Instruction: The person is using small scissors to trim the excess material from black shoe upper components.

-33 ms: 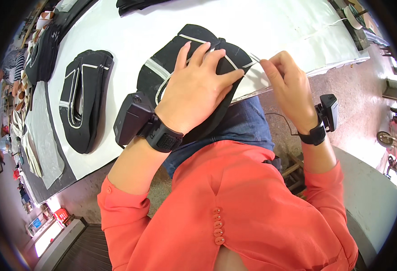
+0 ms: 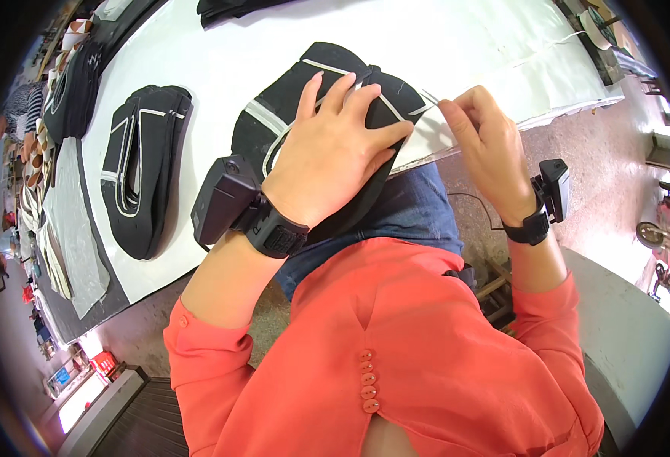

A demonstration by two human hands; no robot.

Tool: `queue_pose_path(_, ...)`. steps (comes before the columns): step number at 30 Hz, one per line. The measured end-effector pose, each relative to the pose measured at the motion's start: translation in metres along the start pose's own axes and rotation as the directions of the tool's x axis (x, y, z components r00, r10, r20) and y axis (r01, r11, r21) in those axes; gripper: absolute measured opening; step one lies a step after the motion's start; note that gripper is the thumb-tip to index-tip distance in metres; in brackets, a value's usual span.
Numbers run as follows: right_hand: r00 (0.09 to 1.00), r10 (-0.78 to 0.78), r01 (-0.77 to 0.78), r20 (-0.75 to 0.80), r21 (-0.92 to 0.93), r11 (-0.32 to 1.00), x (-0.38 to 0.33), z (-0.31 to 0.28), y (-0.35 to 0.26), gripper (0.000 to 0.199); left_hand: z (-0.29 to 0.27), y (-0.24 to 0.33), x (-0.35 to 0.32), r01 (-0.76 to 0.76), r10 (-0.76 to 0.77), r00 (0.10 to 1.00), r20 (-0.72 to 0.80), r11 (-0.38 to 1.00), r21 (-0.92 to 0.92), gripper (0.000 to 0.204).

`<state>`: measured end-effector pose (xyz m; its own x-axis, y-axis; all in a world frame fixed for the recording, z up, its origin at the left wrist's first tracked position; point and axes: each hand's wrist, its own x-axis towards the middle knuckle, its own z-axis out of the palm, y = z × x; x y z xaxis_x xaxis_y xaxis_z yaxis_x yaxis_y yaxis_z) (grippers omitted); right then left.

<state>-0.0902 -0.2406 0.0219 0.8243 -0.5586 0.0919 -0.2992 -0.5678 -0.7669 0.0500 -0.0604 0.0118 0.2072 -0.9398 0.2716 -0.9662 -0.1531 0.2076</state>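
Observation:
My left hand (image 2: pixel 323 156) lies with its fingers spread on a black fabric shoe upper (image 2: pixel 270 87) edged with narrow white strips, pressing it against the table. Part of the upper hangs past the table's near edge, and my palm hides its middle. At the upper's right corner, my right hand (image 2: pixel 491 141) is closed on a thin, pointed metal tool (image 2: pixel 431 97). Its point is close to the white strip at that corner; I cannot tell whether they touch. Most of the tool is hidden in my fingers. A loose pale thread (image 2: pixel 400 86) shows on the black fabric.
A stack of similar black uppers (image 2: pixel 156 179) lies on the white table (image 2: pixel 220 68) to the left. More black pieces are at the far edge (image 2: pixel 236 7) and far left (image 2: pixel 72 91). Clear plastic sheeting (image 2: pixel 76 228) covers part of the left side. A thread spool (image 2: pixel 600 27) stands far right.

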Motion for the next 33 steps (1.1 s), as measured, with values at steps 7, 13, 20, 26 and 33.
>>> queue_pose_path(7,0.978,0.004,-0.031,0.206,0.131,0.991,0.005,0.008,-0.015,0.03,-0.025,-0.022,-0.025,0.157,-0.169,0.985,-0.031,0.959,-0.236,0.053)
queue_pose_path(13,0.806,-0.433,0.374,0.404,0.218,0.901,0.014,0.024,-0.02,0.023,-0.089,-0.068,-0.1,0.648,-0.655,0.71,0.258,0.464,-0.604,0.034)
queue_pose_path(20,0.631,-0.515,0.496,0.58,0.209,0.843,0.026,0.053,-0.043,0.021,-0.101,-0.042,-0.142,0.709,-0.736,0.435,0.518,-0.074,-0.701,0.05)
queue_pose_path(26,0.787,-0.478,0.427,0.389,0.214,0.878,0.019,0.087,-0.056,0.02,-0.1,-0.047,-0.137,0.679,-0.783,0.574,0.238,0.292,-0.674,0.032)
queue_pose_path(33,0.844,-0.424,0.348,0.328,0.267,0.899,0.018,0.078,-0.047,0.017,-0.163,-0.09,-0.202,0.667,-0.926,0.302,-0.226,0.375,-0.644,0.031)
